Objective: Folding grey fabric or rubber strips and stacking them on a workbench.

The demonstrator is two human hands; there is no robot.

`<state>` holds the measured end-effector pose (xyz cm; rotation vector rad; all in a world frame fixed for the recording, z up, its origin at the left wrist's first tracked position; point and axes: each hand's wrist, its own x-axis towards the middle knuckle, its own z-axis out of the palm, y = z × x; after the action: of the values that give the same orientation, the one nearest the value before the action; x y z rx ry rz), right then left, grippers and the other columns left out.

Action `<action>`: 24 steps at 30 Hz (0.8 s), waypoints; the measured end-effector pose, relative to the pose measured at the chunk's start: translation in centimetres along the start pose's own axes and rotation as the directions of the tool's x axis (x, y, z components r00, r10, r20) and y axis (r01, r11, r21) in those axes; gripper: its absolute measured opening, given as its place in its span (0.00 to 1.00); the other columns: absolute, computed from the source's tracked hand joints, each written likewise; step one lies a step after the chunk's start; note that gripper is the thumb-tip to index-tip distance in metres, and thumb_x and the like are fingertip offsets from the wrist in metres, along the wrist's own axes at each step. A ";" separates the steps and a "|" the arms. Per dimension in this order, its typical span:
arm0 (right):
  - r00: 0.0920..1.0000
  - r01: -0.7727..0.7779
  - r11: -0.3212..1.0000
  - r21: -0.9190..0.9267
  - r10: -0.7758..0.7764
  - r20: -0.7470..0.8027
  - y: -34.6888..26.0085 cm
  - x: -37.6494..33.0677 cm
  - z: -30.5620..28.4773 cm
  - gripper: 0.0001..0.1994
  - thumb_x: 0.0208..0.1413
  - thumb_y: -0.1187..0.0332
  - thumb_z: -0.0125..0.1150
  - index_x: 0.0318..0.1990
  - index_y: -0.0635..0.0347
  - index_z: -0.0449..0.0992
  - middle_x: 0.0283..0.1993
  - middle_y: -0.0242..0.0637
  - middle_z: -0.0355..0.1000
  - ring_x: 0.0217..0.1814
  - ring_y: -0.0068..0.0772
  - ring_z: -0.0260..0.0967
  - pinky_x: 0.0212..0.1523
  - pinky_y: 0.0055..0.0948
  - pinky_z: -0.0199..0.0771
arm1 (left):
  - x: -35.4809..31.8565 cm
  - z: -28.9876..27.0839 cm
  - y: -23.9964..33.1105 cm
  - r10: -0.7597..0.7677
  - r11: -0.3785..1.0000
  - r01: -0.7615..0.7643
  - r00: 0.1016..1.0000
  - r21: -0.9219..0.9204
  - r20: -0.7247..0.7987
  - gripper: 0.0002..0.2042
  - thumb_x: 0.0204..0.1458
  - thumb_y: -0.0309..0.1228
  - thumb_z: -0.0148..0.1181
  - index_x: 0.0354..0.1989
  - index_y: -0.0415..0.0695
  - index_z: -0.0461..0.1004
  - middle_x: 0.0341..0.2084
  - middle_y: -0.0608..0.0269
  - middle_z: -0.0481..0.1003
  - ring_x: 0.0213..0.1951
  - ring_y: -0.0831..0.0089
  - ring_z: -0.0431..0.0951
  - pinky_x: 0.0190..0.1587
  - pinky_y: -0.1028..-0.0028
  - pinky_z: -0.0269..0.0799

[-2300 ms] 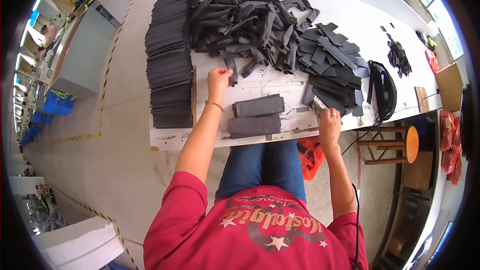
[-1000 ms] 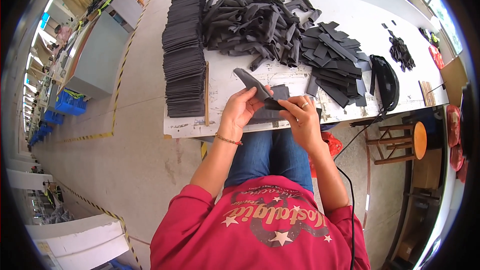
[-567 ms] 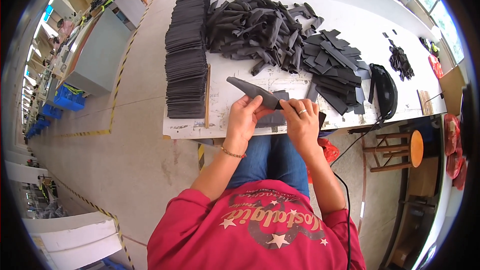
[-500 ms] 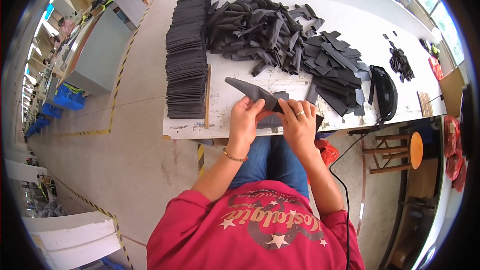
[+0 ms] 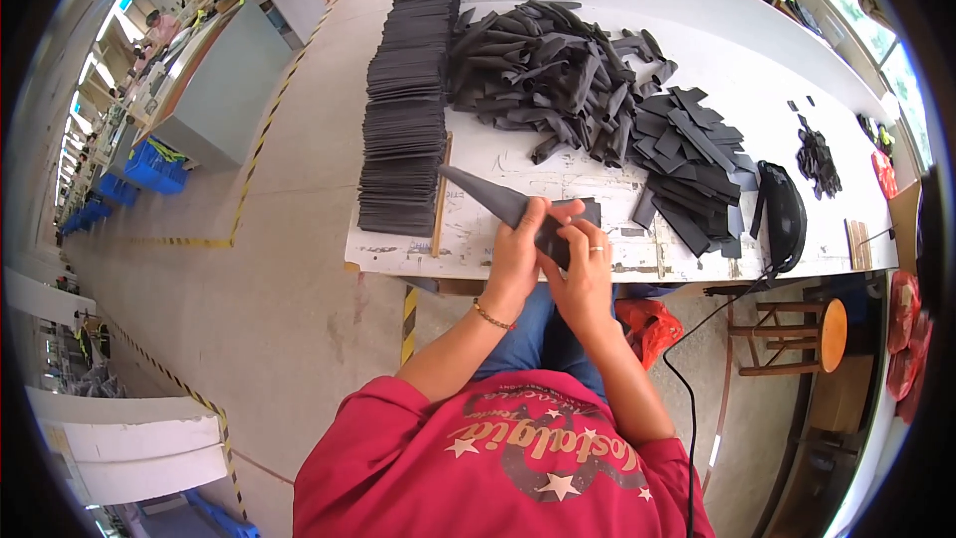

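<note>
Black fabric first, packed in a long stack (image 5: 403,120) just left of the heap (image 5: 548,70). Next, in front of the heap, a dark tapered piece (image 5: 486,193), pinched between thumb and fingers of the left hand (image 5: 515,254). Then the right hand (image 5: 584,264), half curled at the piece's near end, grip impossible to tell. Right of the heap, loose black strips (image 5: 687,144); farther right, a black pouch (image 5: 783,219).

The left grip (image 5: 515,254) pinches a black strip (image 5: 488,194) slanting up and left; the right grip (image 5: 585,274) curls at its lower end, its hold unclear. On the worktop (image 5: 398,257), a long black stack (image 5: 406,110) lies left, a curled heap (image 5: 548,75) beyond the hands, a flat pile (image 5: 692,154) and black bag (image 5: 784,214) right.
</note>
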<state>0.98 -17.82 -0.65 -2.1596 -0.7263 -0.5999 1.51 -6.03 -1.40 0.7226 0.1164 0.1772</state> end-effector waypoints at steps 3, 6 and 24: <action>0.998 0.055 0.996 0.063 -0.056 0.022 1.0 -1.1 -0.4 0.17 0.43 0.77 0.69 0.40 0.60 0.71 0.46 0.47 0.67 0.44 0.52 0.67 0.43 0.44 0.69 | 0.1 0.0 0.1 0.036 0.999 -0.035 0.999 0.038 -0.011 0.11 0.63 0.40 0.51 0.38 0.43 0.68 0.43 0.44 0.78 0.42 0.70 0.78 0.50 0.70 0.72; 0.988 0.153 0.980 0.127 -0.156 0.011 1.1 -1.1 0.7 0.14 0.44 0.76 0.69 0.38 0.61 0.71 0.45 0.47 0.68 0.42 0.51 0.67 0.39 0.42 0.71 | 0.1 0.4 -0.6 -0.012 0.999 0.014 0.997 0.029 -0.077 0.12 0.62 0.41 0.53 0.38 0.44 0.68 0.43 0.45 0.78 0.40 0.71 0.77 0.48 0.71 0.72; 0.986 0.147 0.986 0.072 -0.153 0.074 -0.1 0.7 -0.5 0.16 0.45 0.75 0.68 0.41 0.62 0.69 0.46 0.47 0.68 0.42 0.51 0.69 0.40 0.41 0.72 | -1.1 0.5 0.3 -0.038 0.994 0.036 0.999 -0.106 -0.020 0.12 0.63 0.39 0.51 0.35 0.43 0.71 0.45 0.47 0.77 0.38 0.69 0.77 0.46 0.70 0.73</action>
<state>1.31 -17.97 0.14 -2.0893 -0.9457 -0.5618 0.52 -6.38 -0.83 0.6126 0.1400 0.1544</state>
